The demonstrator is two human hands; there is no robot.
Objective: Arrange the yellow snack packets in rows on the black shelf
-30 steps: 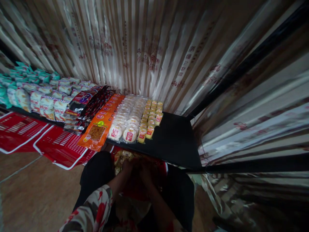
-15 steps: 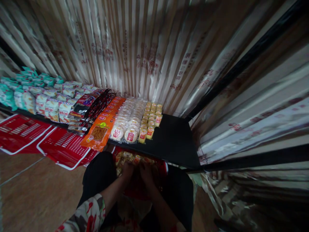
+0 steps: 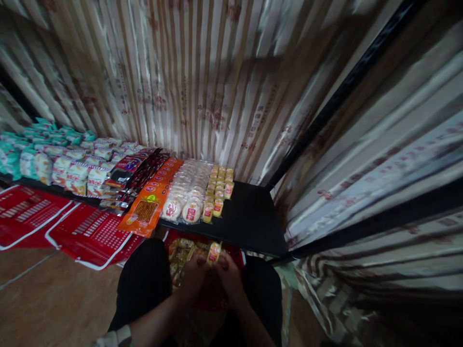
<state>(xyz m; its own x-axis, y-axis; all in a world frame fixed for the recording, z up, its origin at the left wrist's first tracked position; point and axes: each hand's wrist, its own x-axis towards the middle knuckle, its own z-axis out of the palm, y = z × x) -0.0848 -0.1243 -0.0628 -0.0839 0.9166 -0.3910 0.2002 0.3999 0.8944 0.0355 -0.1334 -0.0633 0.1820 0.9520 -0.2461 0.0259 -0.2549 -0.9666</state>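
My left hand (image 3: 196,271) and my right hand (image 3: 228,272) are close together over a red basket (image 3: 215,300) between my knees. Between their fingertips they pinch a small yellow wrapped snack packet (image 3: 214,252) with a red and white label, held upright. Inside the basket, to the left of my hands, lie several more gold-wrapped packets (image 3: 178,256); my hands and forearms cover part of them. On the black shelf (image 3: 253,217) just beyond, matching yellow packets (image 3: 218,193) stand in rows beside round white wrapped crackers (image 3: 191,210).
Further left on the shelf are an orange snack bag (image 3: 144,212), dark red packs (image 3: 126,168), white bags (image 3: 76,176) and teal bags (image 3: 9,156). Red baskets (image 3: 97,236) with white handles sit below. A striped curtain (image 3: 217,82) hangs behind; a black bar (image 3: 347,91) slants at right.
Both hands have risen out of the basket's contents and now hold a yellow packet up between them. The view has shifted, so the shelf appears slightly lower and further left.
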